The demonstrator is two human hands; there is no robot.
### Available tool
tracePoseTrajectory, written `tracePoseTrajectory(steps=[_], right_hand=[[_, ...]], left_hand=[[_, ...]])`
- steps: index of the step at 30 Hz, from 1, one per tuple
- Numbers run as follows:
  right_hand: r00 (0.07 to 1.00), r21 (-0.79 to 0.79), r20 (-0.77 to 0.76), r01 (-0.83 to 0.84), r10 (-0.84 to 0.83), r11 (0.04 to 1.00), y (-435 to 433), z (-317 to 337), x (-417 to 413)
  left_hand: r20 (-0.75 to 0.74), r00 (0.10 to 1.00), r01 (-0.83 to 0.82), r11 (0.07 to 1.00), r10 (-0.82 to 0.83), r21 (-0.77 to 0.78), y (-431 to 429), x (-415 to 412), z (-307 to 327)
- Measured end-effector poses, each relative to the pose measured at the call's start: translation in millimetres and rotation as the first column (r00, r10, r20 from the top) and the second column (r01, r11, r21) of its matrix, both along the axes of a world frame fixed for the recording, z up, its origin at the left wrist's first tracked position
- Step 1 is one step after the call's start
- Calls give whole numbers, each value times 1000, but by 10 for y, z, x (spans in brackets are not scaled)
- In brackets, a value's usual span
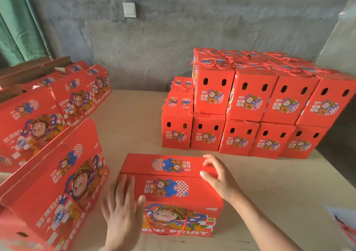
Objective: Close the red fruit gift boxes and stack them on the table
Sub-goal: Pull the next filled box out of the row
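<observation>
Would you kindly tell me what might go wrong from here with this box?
On the box, the flap seam between the left hand and right hand looks not quite flush, so it might spring open. Its rope handle hangs loose down the front and could snag. Ropes lie on top of the stack, so another box might sit unevenly.

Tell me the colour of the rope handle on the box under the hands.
Red rope handle, seen in the head view.

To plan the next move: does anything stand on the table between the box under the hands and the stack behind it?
Nothing visible does. Only bare table lies between the box and the stack at the right rear.
</observation>
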State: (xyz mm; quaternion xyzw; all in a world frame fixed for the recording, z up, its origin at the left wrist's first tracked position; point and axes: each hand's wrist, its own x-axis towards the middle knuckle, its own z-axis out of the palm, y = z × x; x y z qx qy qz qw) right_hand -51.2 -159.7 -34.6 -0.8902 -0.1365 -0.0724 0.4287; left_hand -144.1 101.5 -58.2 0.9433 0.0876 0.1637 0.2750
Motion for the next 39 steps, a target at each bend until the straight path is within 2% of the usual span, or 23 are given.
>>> tracePoseTrajectory(steps=[2, 5, 7, 9, 11, 12, 13, 15, 16, 17, 19, 20, 22, 24, 26, 28, 30, 31, 32, 34, 35, 37, 39], right_hand=[[993, 34, 77, 90, -92, 995, 21, -8, -146], [948, -50, 215, 252, -236, 967, 56, -46, -412], [920, -136, 289, 312, -263, 940, 64, -38, -585], [925, -216, 308, 296, -223, 931, 77, -28, -757], [956, -308, 244, 233, -161, 922, 108, -21, -869], [971, -327, 189, 205, -149, 923, 117, -28, -906], [976, -288, 165, 189, -146, 939, 107, -59, -925], [966, -30, 164, 209, -201, 978, 35, -135, -946], [962, 133, 97, 241, -255, 961, -6, -155, -958], [961, 275, -58, 276, -271, 921, -34, -164, -964], [910, 431, -393, 308, -131, 848, -73, -248, -926], [876, 452, -480, 288, -42, 844, -86, -308, -893], [816, 519, -558, 205, 148, 830, -128, -368, -810], [764, 647, -560, 162, 321, 745, -221, -371, -676], [714, 710, -570, 180, 406, 681, -291, -265, -513], [682, 677, -605, 168, 411, 717, -263, -130, -369], [717, 617, -608, 158, 340, 771, -154, -25, -217], [745, 594, -601, 174, 289, 785, -87, 22, -133], [778, 567, -587, 199, 223, 799, -17, 84, -69], [850, 518, -520, 232, 88, 823, 107, 254, -3], [877, 505, -479, 234, 43, 831, 145, 345, 8], [905, 463, -425, 228, -11, 856, 202, 531, 8], [921, 470, -384, 135, 65, 872, 289, 705, -20]], left_hand=[[-66, 996, -65, 993, 58, -103, -46, 182, 35], [-99, 994, -53, 996, 45, -77, 2, 590, 28], [-153, 988, -10, 997, -2, -73, 10, 900, 56], [-261, 965, -27, 994, 0, -102, -51, 1214, 128], [-351, 936, -124, 960, 29, -252, -144, 1433, 230], [-346, 938, -149, 926, 22, -346, -202, 1469, 259], [-298, 954, -144, 891, 10, -430, -263, 1439, 261], [-222, 975, -108, 830, -19, -547, -354, 1180, 216], [-209, 977, -96, 798, -38, -595, -402, 983, 186], [-186, 982, -90, 781, -35, -618, -442, 785, 138], [-101, 995, -75, 844, 25, -532, -475, 468, 46], [-84, 995, -85, 867, 49, -492, -474, 357, 11], [-166, 985, -128, 850, 48, -512, -519, 221, -24], [-286, 958, -180, 806, 13, -564, -583, 173, -19], [-362, 932, -234, 769, 4, -595, -631, 179, 17], [-412, 911, -300, 643, -27, -705, -685, 185, 76], [-396, 917, -349, 368, -57, -862, -738, 204, 155], [-356, 934, -337, 261, -28, -905, -752, 219, 203], [-303, 953, -299, 213, 16, -930, -763, 246, 250], [-169, 982, -186, 263, 88, -947, -761, 326, 357], [-100, 989, -130, 331, 109, -934, -739, 369, 430], [55, 993, -10, 544, 103, -839, -678, 440, 676], [195, 981, 126, 759, 1, -639, -611, 516, 1030]])
